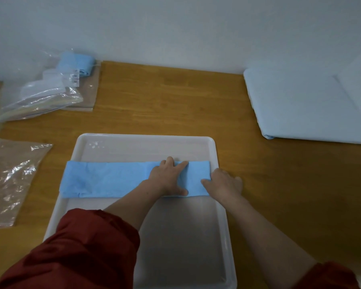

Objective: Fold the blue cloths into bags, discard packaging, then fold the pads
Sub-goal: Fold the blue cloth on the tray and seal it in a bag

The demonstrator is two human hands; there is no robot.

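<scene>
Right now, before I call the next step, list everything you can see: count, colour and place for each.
blue cloth: one, bright blue, folded into a long strip across the tray.
tray: one, white, on the table, nearest the person.
pads: count unclear, pale blue, stacked back right.
clear bags: several, transparent, back left.
bagged cloth: one, blue, inside them.
packaging: at least two, tan under clear film, left side.
table: one, brown wood, under everything.
left hand: one, pressing flat on the strip.
right hand: one, at the strip's right end, thumb on it.
sleeves: two, dark red, bottom of view.
</scene>
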